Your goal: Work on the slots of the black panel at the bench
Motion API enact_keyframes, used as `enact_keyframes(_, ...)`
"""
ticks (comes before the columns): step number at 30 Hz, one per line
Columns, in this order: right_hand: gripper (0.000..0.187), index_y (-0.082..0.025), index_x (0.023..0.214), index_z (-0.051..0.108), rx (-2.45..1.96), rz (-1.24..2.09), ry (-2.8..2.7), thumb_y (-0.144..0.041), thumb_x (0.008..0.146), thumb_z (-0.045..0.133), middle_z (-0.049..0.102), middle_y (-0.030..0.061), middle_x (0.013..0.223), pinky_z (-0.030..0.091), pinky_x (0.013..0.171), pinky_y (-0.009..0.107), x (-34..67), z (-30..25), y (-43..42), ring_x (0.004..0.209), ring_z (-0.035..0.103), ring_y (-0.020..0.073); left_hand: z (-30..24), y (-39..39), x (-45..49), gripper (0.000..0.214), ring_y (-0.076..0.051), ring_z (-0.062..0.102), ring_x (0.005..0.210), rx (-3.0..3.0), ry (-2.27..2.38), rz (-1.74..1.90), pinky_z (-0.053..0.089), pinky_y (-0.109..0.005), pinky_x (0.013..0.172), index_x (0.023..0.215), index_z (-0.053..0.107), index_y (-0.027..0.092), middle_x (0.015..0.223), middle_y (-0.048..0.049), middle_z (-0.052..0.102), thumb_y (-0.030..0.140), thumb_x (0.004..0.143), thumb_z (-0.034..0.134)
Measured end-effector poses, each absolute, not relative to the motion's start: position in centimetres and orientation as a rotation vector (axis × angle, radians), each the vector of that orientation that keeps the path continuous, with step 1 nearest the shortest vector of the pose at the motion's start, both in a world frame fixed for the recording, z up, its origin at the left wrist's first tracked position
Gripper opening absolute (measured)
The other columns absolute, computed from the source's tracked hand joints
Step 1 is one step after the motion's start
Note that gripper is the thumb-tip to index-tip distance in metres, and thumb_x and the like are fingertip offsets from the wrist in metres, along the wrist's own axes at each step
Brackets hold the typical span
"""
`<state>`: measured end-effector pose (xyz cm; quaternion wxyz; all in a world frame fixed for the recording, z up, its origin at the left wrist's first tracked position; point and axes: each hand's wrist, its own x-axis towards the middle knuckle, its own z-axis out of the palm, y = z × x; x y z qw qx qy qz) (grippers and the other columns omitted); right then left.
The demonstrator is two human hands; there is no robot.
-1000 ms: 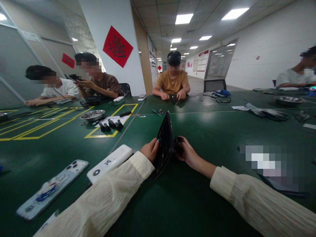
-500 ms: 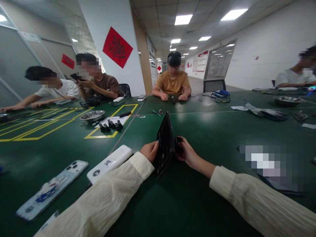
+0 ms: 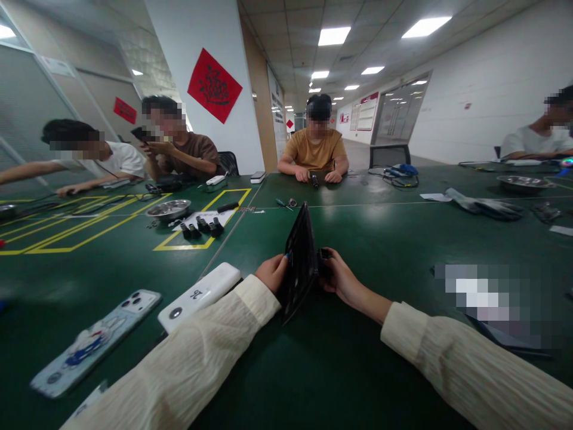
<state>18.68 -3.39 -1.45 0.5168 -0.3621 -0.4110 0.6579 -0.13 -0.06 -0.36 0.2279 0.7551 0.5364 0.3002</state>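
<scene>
A thin, flat black panel [image 3: 299, 269] stands nearly on edge over the green table [image 3: 358, 370], seen almost side-on. My left hand [image 3: 272, 276] is closed on its left face, thumb in front and the other fingers mostly hidden. On the other side, my right hand [image 3: 339, 276] is closed around a small dark part [image 3: 323, 258] that touches or sits right against the panel's right face. What kind of part it is I cannot make out. Beside my left forearm lie a white power bank [image 3: 200, 297] and a phone in a rabbit-pattern case [image 3: 96, 343].
Several black cylindrical parts [image 3: 202, 227] rest on paper inside yellow tape, near a metal bowl [image 3: 168, 209]. Pliers [image 3: 283, 204] lie mid-table. Gloves [image 3: 481, 204] and another bowl [image 3: 524, 183] are at the right. A person in a mustard shirt [image 3: 316, 152] sits opposite; others sit left and right.
My hands and the black panel stay almost the same. At far left, a co-worker's arm has stretched outward to the left. The person opposite has shifted a hand slightly toward the small dark object.
</scene>
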Motion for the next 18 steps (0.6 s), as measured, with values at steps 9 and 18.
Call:
enact_keyframes(9,0.035,-0.026,0.105,0.035,-0.883,1.560,-0.983,-0.028,0.071,0.042,0.046,-0.0049,0.066,0.017,0.031,0.015,18.55,-1.59,-3.13,0.036,0.041,0.0067,0.25,-0.52,0.10,0.036,-0.014,0.049,0.058,2.234,1.548,0.779,0.034,-0.024,0.056,0.067,0.043,0.021,0.058,0.0013,0.048,0.044,0.084,0.022)
enact_keyframes(18,0.035,-0.026,0.106,0.035,-0.878,1.566,-0.983,-0.028,0.072,0.043,0.047,-0.0045,0.068,0.019,0.031,0.015,18.63,-1.49,-3.32,0.037,0.043,0.0065,0.29,-0.58,-0.08,0.036,-0.018,0.056,0.066,2.309,1.573,0.684,0.036,-0.026,0.059,0.077,0.053,0.019,0.066,-0.0028,0.057,0.038,0.084,0.022)
